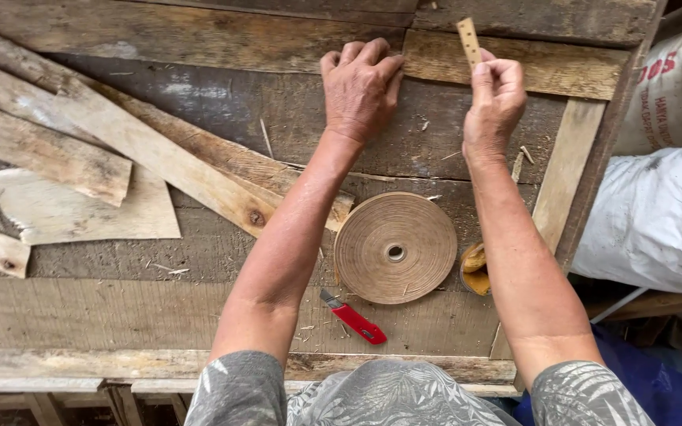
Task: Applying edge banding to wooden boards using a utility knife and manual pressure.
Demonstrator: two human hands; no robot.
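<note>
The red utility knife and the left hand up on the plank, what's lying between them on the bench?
In the head view, only the person's own left forearm crosses above that stretch; the bench boards there carry just scattered wood chips.

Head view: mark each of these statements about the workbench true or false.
1. The right hand pinches a thin wooden strip. True.
2. The left hand holds the red utility knife. False: the knife lies on the bench, and the left hand rests palm down on a plank.
3. The roll of brown tape stands on edge. False: it lies flat.
4. The knife lies nearer the person than the roll. True.
</note>
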